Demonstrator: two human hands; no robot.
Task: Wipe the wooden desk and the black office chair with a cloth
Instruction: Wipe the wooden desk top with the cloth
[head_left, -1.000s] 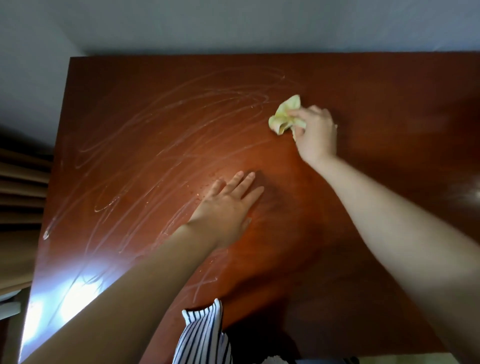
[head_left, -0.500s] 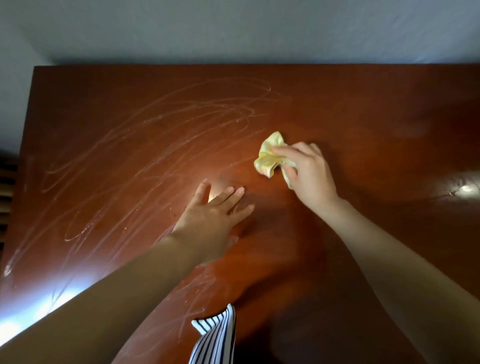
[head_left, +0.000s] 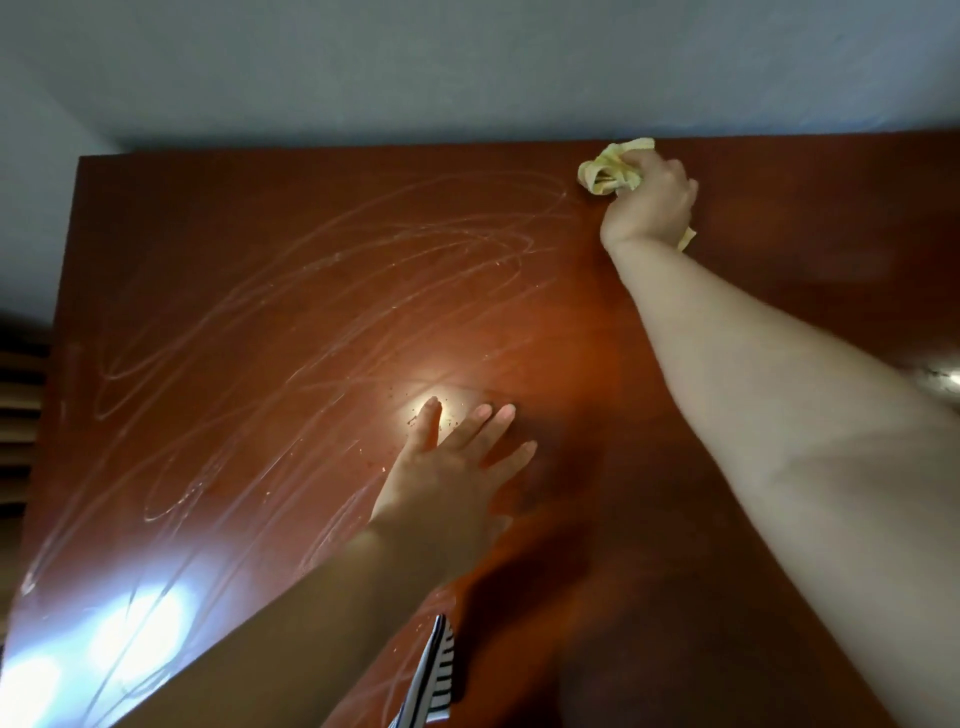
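Note:
The reddish-brown wooden desk (head_left: 260, 312) fills the view, its left half streaked with pale curved wipe marks and small crumbs. My right hand (head_left: 649, 208) grips a crumpled yellow cloth (head_left: 610, 169) and presses it on the desk near the far edge, right of centre. My left hand (head_left: 457, 467) lies flat on the desk in the middle, fingers spread and straight, beside a bright glare spot. The black office chair is out of sight.
A pale wall (head_left: 467, 67) runs along the desk's far edge and left side. Dark slatted woodwork (head_left: 18, 415) shows past the left edge. A striped bit of clothing (head_left: 431, 675) hangs over the near edge.
My right hand has carried the cloth from the desk's middle away to the far edge and to the right. My left hand has stayed flat in about the same spot.

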